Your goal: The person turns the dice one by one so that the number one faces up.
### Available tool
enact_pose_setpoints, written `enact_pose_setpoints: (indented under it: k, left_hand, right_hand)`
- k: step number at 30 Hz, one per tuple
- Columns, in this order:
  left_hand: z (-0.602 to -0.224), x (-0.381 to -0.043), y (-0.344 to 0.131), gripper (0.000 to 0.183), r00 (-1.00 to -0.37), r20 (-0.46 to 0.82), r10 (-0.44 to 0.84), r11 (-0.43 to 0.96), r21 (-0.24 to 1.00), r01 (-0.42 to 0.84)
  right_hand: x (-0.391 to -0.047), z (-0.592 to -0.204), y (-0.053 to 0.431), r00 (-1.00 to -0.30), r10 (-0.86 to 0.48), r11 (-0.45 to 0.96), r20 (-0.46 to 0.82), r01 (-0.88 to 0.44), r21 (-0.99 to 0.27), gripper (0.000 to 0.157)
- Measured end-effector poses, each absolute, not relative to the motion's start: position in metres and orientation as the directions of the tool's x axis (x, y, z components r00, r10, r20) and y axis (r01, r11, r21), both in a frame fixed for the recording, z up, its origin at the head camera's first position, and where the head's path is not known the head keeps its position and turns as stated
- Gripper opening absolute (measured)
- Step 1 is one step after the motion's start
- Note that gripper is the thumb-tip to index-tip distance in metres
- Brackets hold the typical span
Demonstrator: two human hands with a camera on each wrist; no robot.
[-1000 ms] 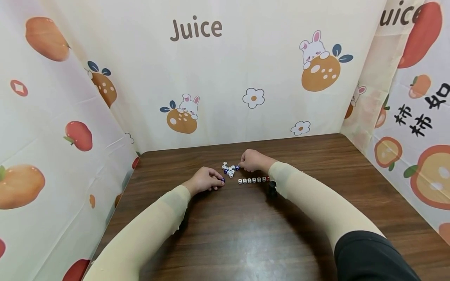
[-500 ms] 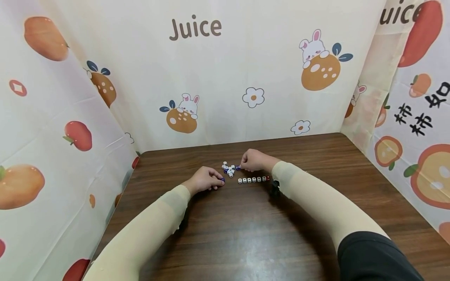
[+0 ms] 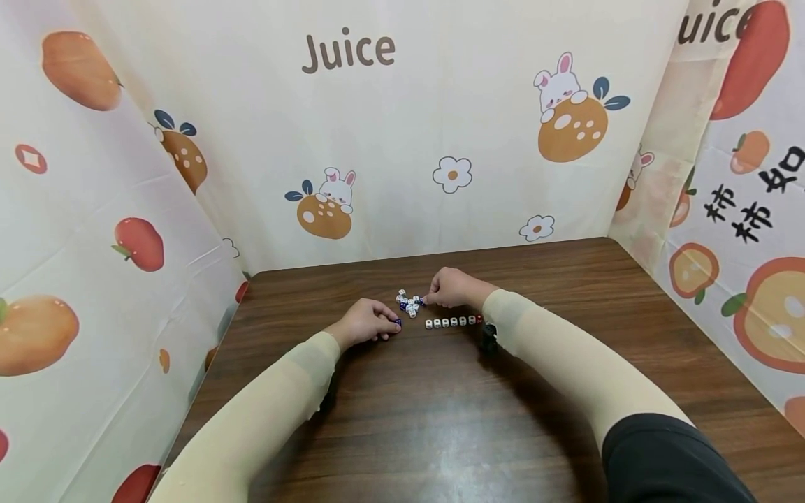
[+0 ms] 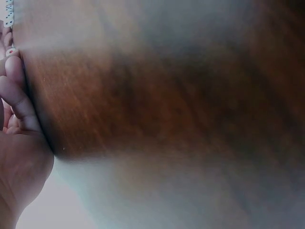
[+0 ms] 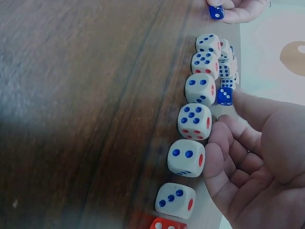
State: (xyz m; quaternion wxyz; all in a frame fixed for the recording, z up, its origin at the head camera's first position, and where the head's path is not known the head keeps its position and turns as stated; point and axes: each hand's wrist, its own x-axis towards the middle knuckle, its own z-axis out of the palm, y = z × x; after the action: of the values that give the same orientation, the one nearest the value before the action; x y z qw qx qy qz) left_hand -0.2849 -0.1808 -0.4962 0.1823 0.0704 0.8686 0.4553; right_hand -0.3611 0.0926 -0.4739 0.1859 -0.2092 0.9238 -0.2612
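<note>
My left hand pinches a blue die at its fingertips, low over the table; the right wrist view shows this blue die near the top. My right hand has a second blue die at the tips of its thumb and index finger, at the right side of a loose cluster of white and blue dice. Its other fingers are curled. In front of this hand runs a straight row of several white dice, with a red die at its right end. The left wrist view shows part of my left hand.
The brown wooden table reaches back to a printed cloth wall, with more cloth at both sides. The dice row passes below the right wrist, where a dark wrist camera hangs.
My right hand shifts slightly right, then back left with its blue die, closer to the cluster. The left hand stays in place with its die.
</note>
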Motion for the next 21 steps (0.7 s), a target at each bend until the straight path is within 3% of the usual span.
enact_pose_setpoints:
  k: [6,13,21]
  left_hand:
    - [-0.4958,-0.2856,-0.1819,0.015,-0.921,-0.256,0.293,0.57,0.82,-0.046]
    - [-0.4954,-0.286,-0.1813,0.015,-0.922,-0.251,0.295,0.574,0.818,-0.039]
    - [-0.4958,-0.285,-0.1806,0.015,-0.923,-0.257,0.288,0.576,0.816,-0.047]
  right_hand:
    - [-0.3628,-0.4749,0.0894,-0.849,-0.464,0.796,-0.253,-0.275,-0.539,0.028]
    - [-0.3676,-0.4777,0.0868,-0.854,-0.44,0.811,-0.278,-0.245,-0.532,0.044]
    - [-0.365,-0.4761,0.0875,-0.849,-0.46,0.807,-0.26,-0.278,-0.522,0.035]
